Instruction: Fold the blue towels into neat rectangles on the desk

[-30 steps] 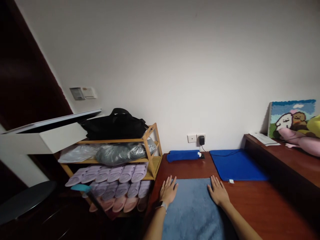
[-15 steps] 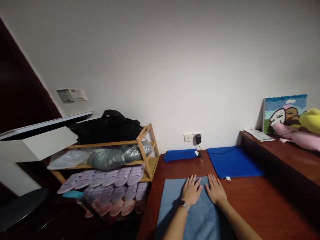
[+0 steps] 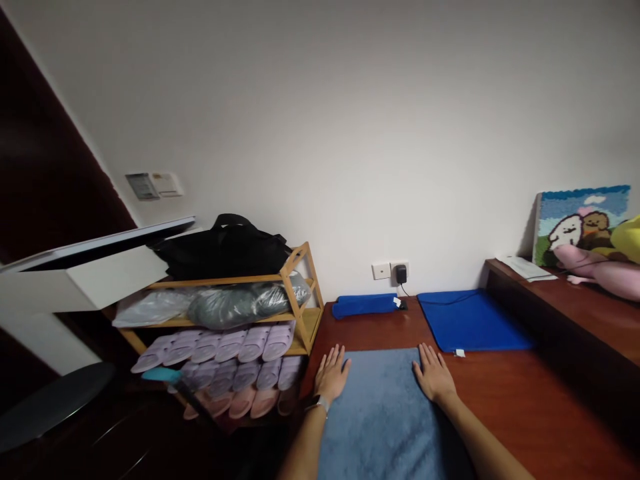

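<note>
A grey-blue towel point(image 3: 380, 400) lies spread flat on the reddish-brown wooden table point(image 3: 525, 393). My left hand point(image 3: 332, 375) rests flat at the towel's far left corner, fingers stretched out, with a watch on the wrist. On the opposite side, my right hand point(image 3: 434, 373) lies flat on the far right corner, its fingers slightly spread. Beyond the hands, a folded blue cloth point(image 3: 365, 305) with a white tag sits by the wall. A blue towel point(image 3: 473, 321) lies flat to the right of it. The near end of the grey-blue towel runs out of view.
Left of the table stands a wooden shoe rack point(image 3: 300, 313) with rows of slippers point(image 3: 215, 347) and a black bag point(image 3: 225, 250) on top. A plugged-in adapter point(image 3: 401, 273) hangs on the wall. A raised ledge point(image 3: 590, 300) at right bears a pink plush toy point(image 3: 605, 270).
My left hand has slid left across the towel to its left edge. My right hand stays at the right corner. The view has shifted slightly.
</note>
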Demonstrator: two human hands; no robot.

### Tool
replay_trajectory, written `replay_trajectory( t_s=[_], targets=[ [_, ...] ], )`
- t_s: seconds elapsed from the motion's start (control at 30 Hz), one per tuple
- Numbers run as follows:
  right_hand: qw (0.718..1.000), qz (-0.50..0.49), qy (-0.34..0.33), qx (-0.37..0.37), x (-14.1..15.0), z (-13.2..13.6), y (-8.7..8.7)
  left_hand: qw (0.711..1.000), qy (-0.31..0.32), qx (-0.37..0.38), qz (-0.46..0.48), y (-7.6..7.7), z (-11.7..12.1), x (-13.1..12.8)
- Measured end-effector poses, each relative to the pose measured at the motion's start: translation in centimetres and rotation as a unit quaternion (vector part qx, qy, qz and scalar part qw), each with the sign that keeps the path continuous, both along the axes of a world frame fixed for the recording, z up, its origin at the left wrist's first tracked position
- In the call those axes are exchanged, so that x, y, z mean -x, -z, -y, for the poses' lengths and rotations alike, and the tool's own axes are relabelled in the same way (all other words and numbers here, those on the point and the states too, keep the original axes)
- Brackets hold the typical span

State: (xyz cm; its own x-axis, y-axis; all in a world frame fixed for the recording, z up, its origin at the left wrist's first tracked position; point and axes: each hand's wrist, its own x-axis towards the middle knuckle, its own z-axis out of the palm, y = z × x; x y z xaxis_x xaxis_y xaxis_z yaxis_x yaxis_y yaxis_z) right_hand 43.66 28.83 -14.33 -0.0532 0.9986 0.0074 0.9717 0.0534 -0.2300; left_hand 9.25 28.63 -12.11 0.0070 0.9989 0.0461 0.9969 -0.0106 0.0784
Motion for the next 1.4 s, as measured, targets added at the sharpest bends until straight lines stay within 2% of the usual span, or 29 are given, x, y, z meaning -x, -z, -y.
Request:
replay_trajectory(
  t_s=[0.17,0.27,0.33,0.4,0.5,0.57,0.6,0.67,0.7,0.73,0.8,1.0,1.1,1.2,1.4],
  targets=[
    [1.0,0.002,-0.009,-0.007,0.1,-0.1,-0.1,1.0,-0.012,-0.014,-0.006,0.0,0.5,-0.4],
    [1.0,-0.002,-0.009,-0.008,0.2,0.0,-0.3,0.999,-0.014,-0.024,-0.018,-0.8,0.5,-0.3],
    [1.0,-0.01,-0.007,-0.008,0.2,0.0,-0.5,0.999,-0.015,-0.035,-0.03,-1.6,0.4,-1.3],
    [1.0,-0.017,-0.007,-0.006,0.2,0.0,-0.6,0.998,0.011,-0.056,-0.031,-2.4,0.1,-3.8],
    [1.0,-0.017,-0.008,-0.003,0.2,-0.1,-0.4,0.989,0.131,-0.073,0.002,-2.5,0.0,-10.6],
    [1.0,-0.003,-0.019,-0.006,0.1,-0.2,-0.1,0.975,0.207,-0.065,0.034,-1.7,0.1,-15.6],
    [1.0,0.007,-0.027,-0.011,0.0,-0.2,0.2,0.971,0.226,-0.058,0.045,-1.2,0.2,-17.8],
    [0.998,0.023,-0.045,-0.021,-0.1,-0.4,0.5,0.97,0.232,-0.037,0.061,-0.2,0.2,-20.8],
    [0.998,0.024,-0.049,-0.023,-0.1,-0.4,0.6,0.972,0.226,-0.026,0.064,0.2,0.1,-21.3],
    [0.998,0.019,-0.047,-0.023,-0.1,-0.4,0.6,0.973,0.22,-0.016,0.064,0.4,0.0,-21.3],
    [0.999,-0.005,-0.031,-0.018,-0.1,-0.3,0.2,0.978,0.202,-0.002,0.052,0.3,-0.4,-19.6],
    [0.999,-0.046,-0.013,-0.004,-0.1,0.1,-1.2,0.996,0.083,0.031,-0.002,-1.9,-0.8,-7.9],
    [0.999,-0.048,-0.01,-0.006,-0.1,0.0,-0.9,0.998,0.049,0.032,-0.009,-2.2,-0.4,-3.7],
    [0.999,-0.036,-0.015,-0.015,0.1,-0.3,-0.6,0.999,0.036,0.022,-0.01,-1.6,-0.2,-2.1],
    [0.999,0.005,-0.011,0.035,0.0,-0.6,-1.7,0.999,0.04,-0.007,-0.008,-0.4,-0.4,-2.0]
  ],
)
